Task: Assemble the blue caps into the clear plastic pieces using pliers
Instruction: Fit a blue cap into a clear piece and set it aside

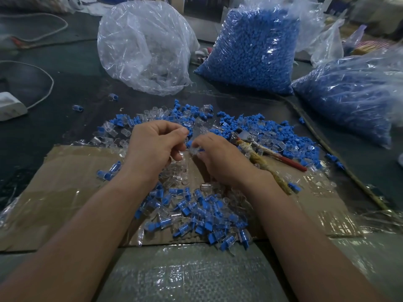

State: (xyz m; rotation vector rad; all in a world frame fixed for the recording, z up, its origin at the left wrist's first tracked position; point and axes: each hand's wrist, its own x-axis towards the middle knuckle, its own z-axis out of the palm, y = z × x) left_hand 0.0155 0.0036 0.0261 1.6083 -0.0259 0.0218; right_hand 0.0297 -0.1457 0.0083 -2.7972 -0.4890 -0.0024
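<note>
**Cap being started by hand, pliers lying idle**

Both hands meet over the cardboard (65, 192). The left hand (157, 144) has its fingers curled and pinches a clear piece (193, 151). The right hand (220, 158) pinches the same piece from 3 o'clock. A blue cap (189, 143) shows at its 11 o'clock edge; whether it is seated is too small to tell.

Risks, as I judge them:
- A cap started crooked could jam or crack the clear wall when squeezed.
- A slip would drop the small piece into the finished pile (196, 210) at 6 o'clock, mixing done with undone.
- The pliers (261, 149), at 3 o'clock of the right hand, lie half buried in loose parts (283, 136). Reaching for them could scatter these.

Surface: taped cardboard on a dark mat, with woven sheeting (185, 275) nearest the person.

Room: a clear bag (144, 46) at 11 o'clock, blue-filled bags (253, 49) at 1 and 2 o'clock, a white adapter (11, 107) with its cord at 9 o'clock.
</note>
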